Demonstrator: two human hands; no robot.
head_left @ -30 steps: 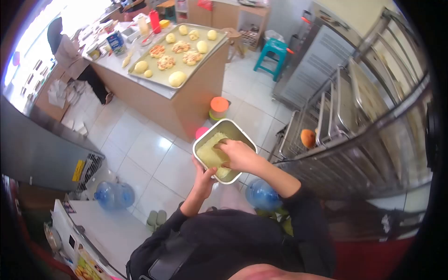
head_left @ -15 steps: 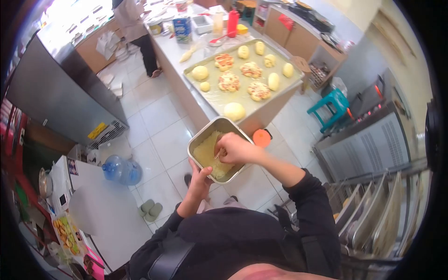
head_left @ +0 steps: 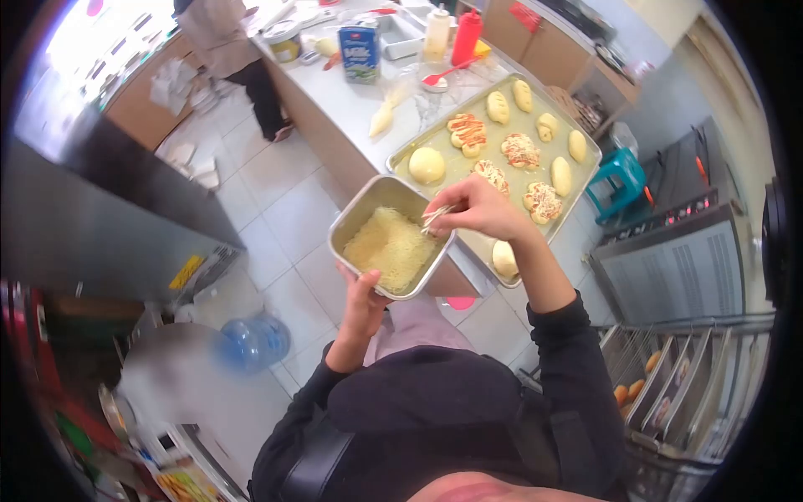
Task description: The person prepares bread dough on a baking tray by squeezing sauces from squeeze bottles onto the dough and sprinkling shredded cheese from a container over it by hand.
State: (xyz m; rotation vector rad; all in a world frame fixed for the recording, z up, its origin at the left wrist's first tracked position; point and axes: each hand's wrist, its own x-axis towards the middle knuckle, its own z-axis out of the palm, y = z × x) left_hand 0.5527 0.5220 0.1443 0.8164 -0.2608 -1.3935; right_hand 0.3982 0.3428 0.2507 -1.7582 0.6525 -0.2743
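Observation:
My left hand (head_left: 360, 308) grips the near left rim of a deep metal pan (head_left: 400, 197), thumb over the edge. Pale shredded cheese (head_left: 386, 251) covers the bottom of the pan. Over the pan's right rim, my right hand (head_left: 481, 209) is closed in a pinch on some of the shreds, which stick out between the fingertips. Just beyond lies a baking tray (head_left: 529, 176) of dough pieces. Some, like the flower-shaped bun (head_left: 521, 151), carry red streaks and shreds; others, like the round bun (head_left: 427, 166), are plain. My right hand hides part of the tray.
On the counter (head_left: 335, 109) stand a milk carton (head_left: 360, 54), a red squeeze bottle (head_left: 467, 38), a clear bottle (head_left: 437, 33) and a piping bag (head_left: 383, 117). A person (head_left: 222, 42) stands far left. A teal stool (head_left: 617, 180) and a tray rack (head_left: 669, 376) are right.
My right hand has lifted out of the pan with cheese shreds and moved right toward the tray. The pan is nearer the tray, and the view has shifted.

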